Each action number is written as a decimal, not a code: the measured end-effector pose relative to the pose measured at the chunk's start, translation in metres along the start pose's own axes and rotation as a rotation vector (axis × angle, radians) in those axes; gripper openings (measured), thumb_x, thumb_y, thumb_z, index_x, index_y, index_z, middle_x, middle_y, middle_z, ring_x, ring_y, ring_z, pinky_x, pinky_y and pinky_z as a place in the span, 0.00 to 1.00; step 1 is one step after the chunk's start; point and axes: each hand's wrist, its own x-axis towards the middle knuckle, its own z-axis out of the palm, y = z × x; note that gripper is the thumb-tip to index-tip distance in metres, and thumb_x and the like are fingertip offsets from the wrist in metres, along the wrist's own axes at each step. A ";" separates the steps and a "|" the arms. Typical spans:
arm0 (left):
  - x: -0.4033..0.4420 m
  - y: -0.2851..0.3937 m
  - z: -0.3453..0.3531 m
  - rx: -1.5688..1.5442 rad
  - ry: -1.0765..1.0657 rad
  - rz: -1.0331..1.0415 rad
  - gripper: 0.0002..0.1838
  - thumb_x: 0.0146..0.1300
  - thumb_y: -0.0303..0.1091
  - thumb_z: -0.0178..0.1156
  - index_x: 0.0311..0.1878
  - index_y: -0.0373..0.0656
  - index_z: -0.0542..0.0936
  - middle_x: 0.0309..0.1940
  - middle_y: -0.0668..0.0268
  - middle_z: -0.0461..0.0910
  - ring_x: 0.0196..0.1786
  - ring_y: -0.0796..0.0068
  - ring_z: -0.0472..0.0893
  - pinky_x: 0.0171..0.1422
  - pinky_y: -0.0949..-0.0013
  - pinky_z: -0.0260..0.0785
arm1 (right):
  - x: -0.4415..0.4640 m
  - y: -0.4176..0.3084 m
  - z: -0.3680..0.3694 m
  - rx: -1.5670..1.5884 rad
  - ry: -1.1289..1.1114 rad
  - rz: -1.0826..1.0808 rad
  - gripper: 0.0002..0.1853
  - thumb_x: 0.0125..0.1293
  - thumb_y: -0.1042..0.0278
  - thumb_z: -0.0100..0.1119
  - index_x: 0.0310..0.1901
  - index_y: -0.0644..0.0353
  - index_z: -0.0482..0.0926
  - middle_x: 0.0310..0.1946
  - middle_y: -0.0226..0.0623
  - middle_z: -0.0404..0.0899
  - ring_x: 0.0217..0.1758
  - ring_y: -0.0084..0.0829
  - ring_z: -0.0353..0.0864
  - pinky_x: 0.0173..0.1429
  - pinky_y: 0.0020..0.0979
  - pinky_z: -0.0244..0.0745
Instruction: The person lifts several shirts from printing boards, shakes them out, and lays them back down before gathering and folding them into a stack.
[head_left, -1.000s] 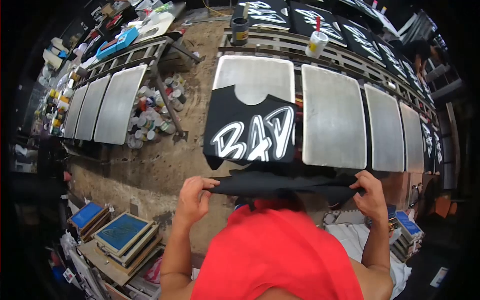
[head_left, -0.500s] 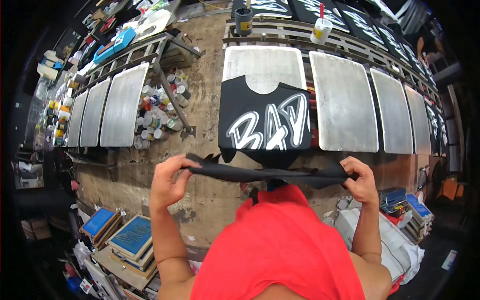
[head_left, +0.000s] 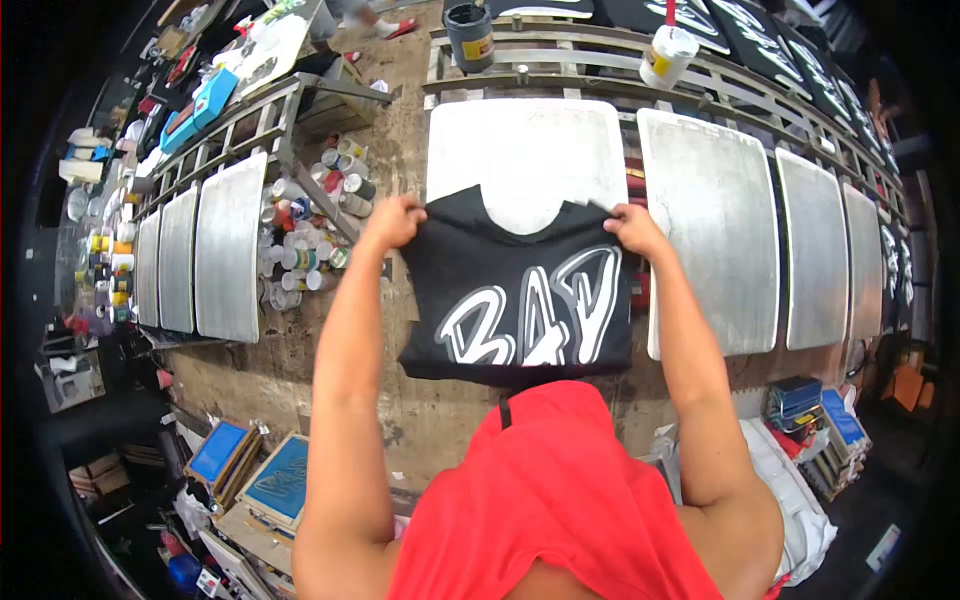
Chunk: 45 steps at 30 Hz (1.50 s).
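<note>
Black shirt fabric with a white brush-style "BAD" print (head_left: pixel 535 310) lies over a pale flat printing board (head_left: pixel 525 140), whose bare upper part shows through the curved neckline. My left hand (head_left: pixel 397 220) is closed in a pinch at the fabric's upper left corner. At the upper right corner, my right hand (head_left: pixel 636 229) pinches the fabric too. Between the hands the cloth spans the board's width, and its lower end drops toward my body. Whether both hands grip the printed layer or another layer with it, I cannot tell.
More boards stand to the right (head_left: pixel 710 230) and left (head_left: pixel 232 250). Behind are a dark ink tub (head_left: pixel 469 38), a white tub (head_left: pixel 668 57) and printed black panels (head_left: pixel 735 50). Jars (head_left: pixel 310 240) crowd the left; framed screens (head_left: pixel 278 480) lie lower left. A person's red shoe (head_left: pixel 400 28) shows.
Both hands have moved forward, from a black strip of cloth stretched near my body to the upper corners at the neckline. The printed fabric sits lower on the board. A person's foot now shows behind.
</note>
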 end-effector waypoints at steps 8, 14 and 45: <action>0.032 -0.023 0.043 -0.064 -0.017 -0.047 0.10 0.61 0.35 0.63 0.42 0.41 0.84 0.43 0.51 0.82 0.49 0.50 0.81 0.53 0.55 0.73 | 0.006 -0.009 0.005 0.046 0.106 -0.013 0.13 0.57 0.69 0.68 0.41 0.66 0.81 0.39 0.51 0.83 0.43 0.47 0.81 0.51 0.40 0.75; 0.036 -0.032 0.071 -0.399 0.260 0.023 0.07 0.58 0.31 0.66 0.38 0.40 0.82 0.43 0.55 0.78 0.48 0.54 0.78 0.55 0.58 0.70 | 0.003 0.010 0.019 -0.082 0.390 -0.288 0.09 0.53 0.78 0.68 0.35 0.64 0.78 0.52 0.43 0.77 0.55 0.48 0.72 0.60 0.41 0.69; 0.025 0.026 0.027 0.106 -0.062 0.171 0.12 0.55 0.30 0.63 0.44 0.49 0.81 0.46 0.63 0.79 0.56 0.59 0.76 0.63 0.55 0.63 | -0.002 -0.014 0.014 -0.016 0.120 -0.281 0.11 0.52 0.78 0.63 0.40 0.59 0.81 0.37 0.41 0.80 0.45 0.43 0.80 0.52 0.39 0.74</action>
